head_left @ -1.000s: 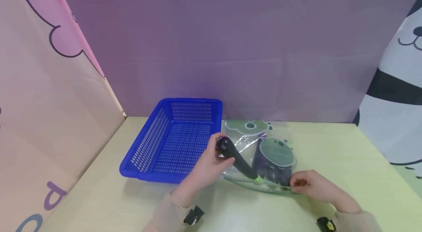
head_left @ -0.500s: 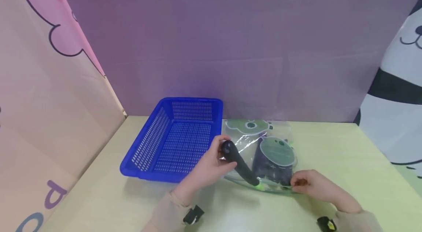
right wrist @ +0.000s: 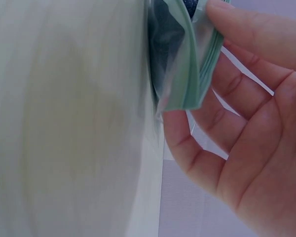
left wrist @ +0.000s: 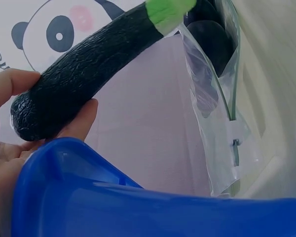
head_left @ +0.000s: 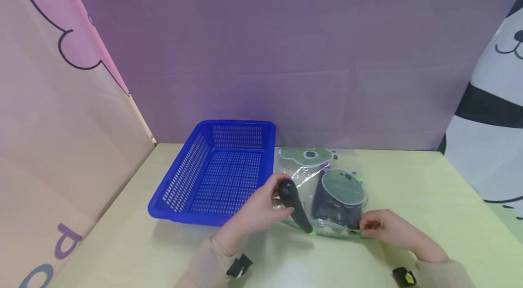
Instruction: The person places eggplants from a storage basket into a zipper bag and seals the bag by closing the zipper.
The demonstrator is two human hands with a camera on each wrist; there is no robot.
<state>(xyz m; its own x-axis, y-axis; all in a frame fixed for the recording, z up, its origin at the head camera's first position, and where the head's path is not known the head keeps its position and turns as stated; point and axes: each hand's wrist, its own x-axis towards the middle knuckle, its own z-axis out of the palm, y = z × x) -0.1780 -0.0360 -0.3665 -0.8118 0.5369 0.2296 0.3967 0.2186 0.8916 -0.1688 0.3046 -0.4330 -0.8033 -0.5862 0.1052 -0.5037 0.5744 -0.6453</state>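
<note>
My left hand [head_left: 255,208] grips a dark eggplant [head_left: 297,208] by its thick end. Its bright green stem end points down at the front edge of a clear zip bag [head_left: 302,176]. The left wrist view shows the wrinkled skin of the eggplant [left wrist: 84,74] between thumb and fingers, with the bag mouth parted beside it. Several dark, rounded things [head_left: 337,211] lie inside the bag, partly hidden by a green print. At the bag's front right corner, my right hand [head_left: 386,229] pinches the green-edged opening; the bag's edge [right wrist: 185,74] is between thumb and fingers in the right wrist view.
A blue perforated basket [head_left: 192,217] stands left of the bag, its right wall close to my left hand. The pale wooden table [head_left: 408,179] extends right of the bag. A purple cloth backdrop [head_left: 310,74] hangs behind, with printed cloths at both sides.
My left hand has moved slightly down and right. The eggplant has tilted steeper, its green end swinging left and down along the bag's front edge. The right hand has stayed on the corner.
</note>
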